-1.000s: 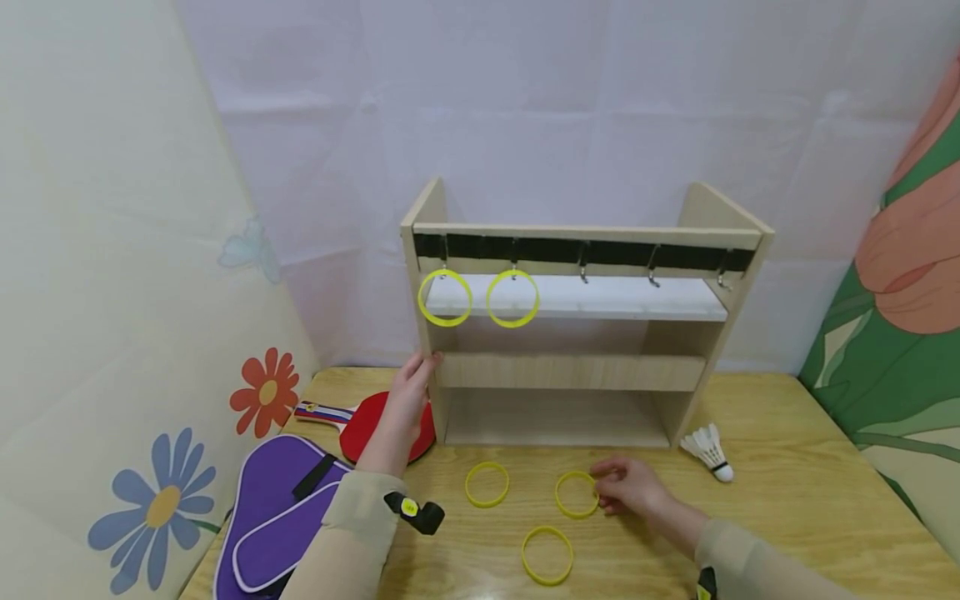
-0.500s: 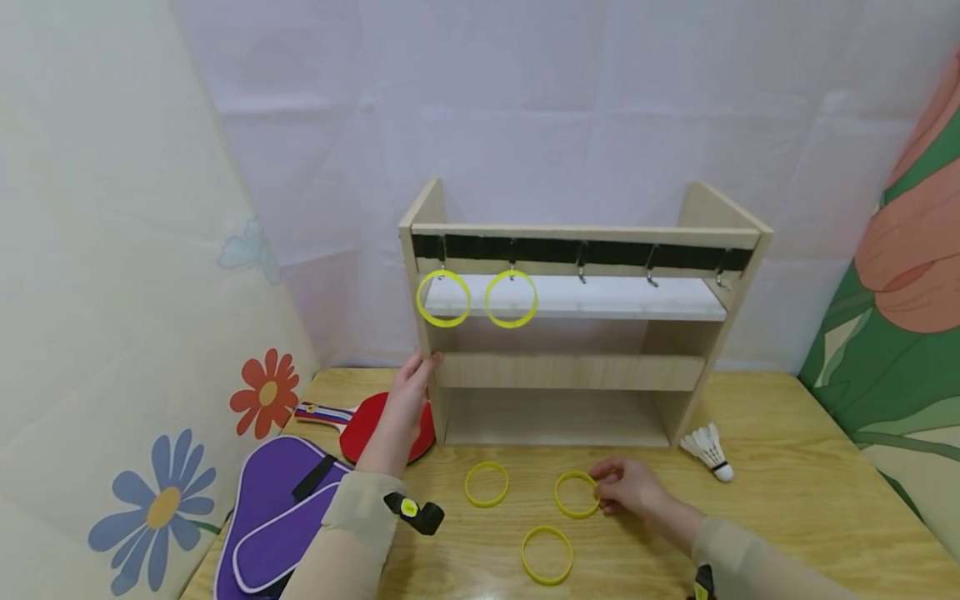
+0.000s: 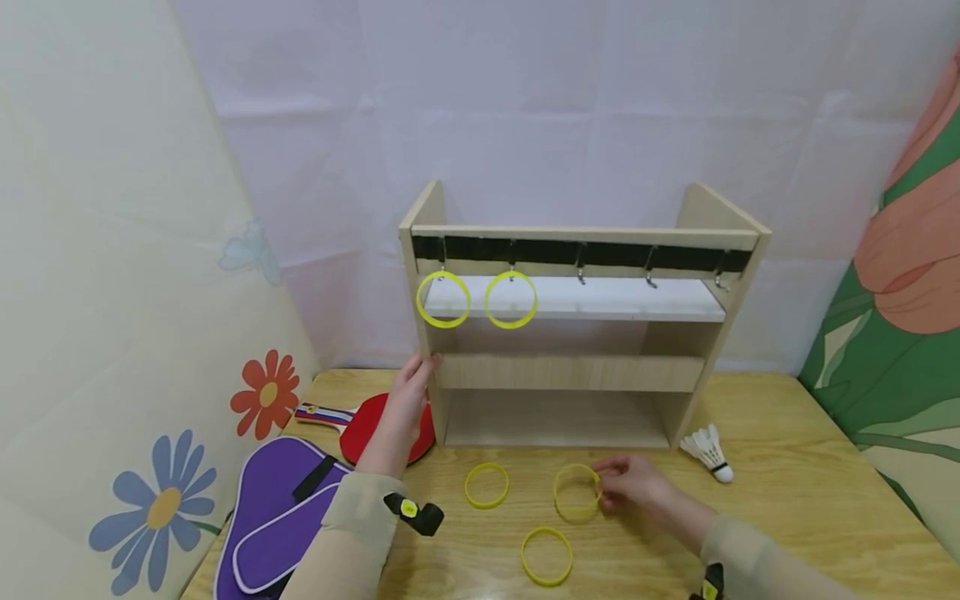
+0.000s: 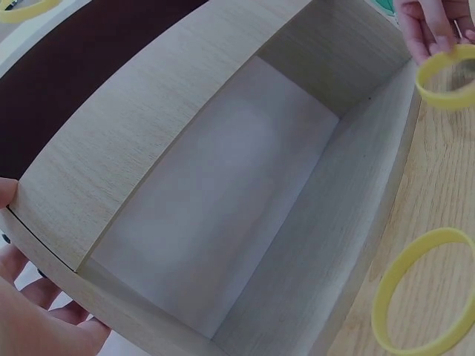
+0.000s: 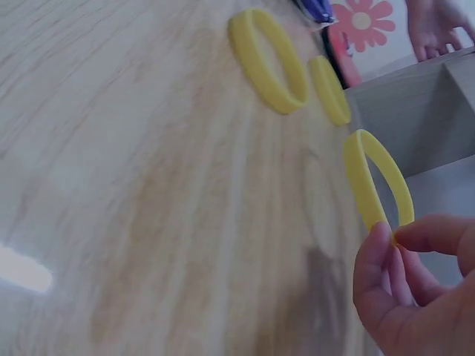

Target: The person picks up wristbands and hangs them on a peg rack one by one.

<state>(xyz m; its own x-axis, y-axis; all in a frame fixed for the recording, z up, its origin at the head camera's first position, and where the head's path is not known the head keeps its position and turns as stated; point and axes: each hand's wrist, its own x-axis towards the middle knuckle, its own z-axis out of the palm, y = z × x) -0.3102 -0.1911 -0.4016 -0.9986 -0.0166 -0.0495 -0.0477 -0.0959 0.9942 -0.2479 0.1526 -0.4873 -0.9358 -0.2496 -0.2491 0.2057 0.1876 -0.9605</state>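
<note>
My left hand point(image 3: 407, 393) grips the left side panel of a small wooden shelf point(image 3: 570, 372); in the left wrist view its thumb point(image 4: 6, 192) lies over the front edge, with the fingers along the outside. Between thumb and fingertips, my right hand point(image 3: 637, 483) pinches a yellow wristband point(image 5: 360, 178), which stands tilted up off the table. Two more wristbands lie on the wood, one nearer the shelf point(image 3: 487, 506) and another toward the front point(image 3: 547, 582). From the two leftmost hooks of the shelf's black strip point(image 3: 547, 250) hang a wristband point(image 3: 444, 324) and its twin point(image 3: 511, 325).
The strip's other hooks point(image 3: 581, 275) carry nothing. Left of the shelf lie a red table tennis bat point(image 3: 367, 429) and a purple case point(image 3: 281, 500). A shuttlecock point(image 3: 707, 454) rests by the shelf's right foot. Cloth hangs behind the table point(image 3: 780, 500).
My right hand has lifted the pinched wristband slightly off the table from where it lay flat. The left hand keeps its place on the shelf panel.
</note>
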